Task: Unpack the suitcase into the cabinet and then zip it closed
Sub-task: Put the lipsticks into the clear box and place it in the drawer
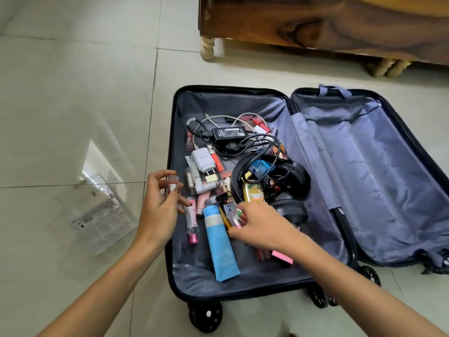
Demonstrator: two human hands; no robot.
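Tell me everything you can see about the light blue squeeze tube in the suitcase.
The light blue squeeze tube looks like soft plastic, with a blue cap, a pale band below it and a flat crimped end. It lies flat on the grey lining of the open suitcase's left half, cap end farthest away. The right hand reaches beside it; contact is unclear.

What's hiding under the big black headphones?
A blue gadget and a yellow packet show through the headphones' loop, with cables tangled over them. Anything beneath the ear cups is covered.
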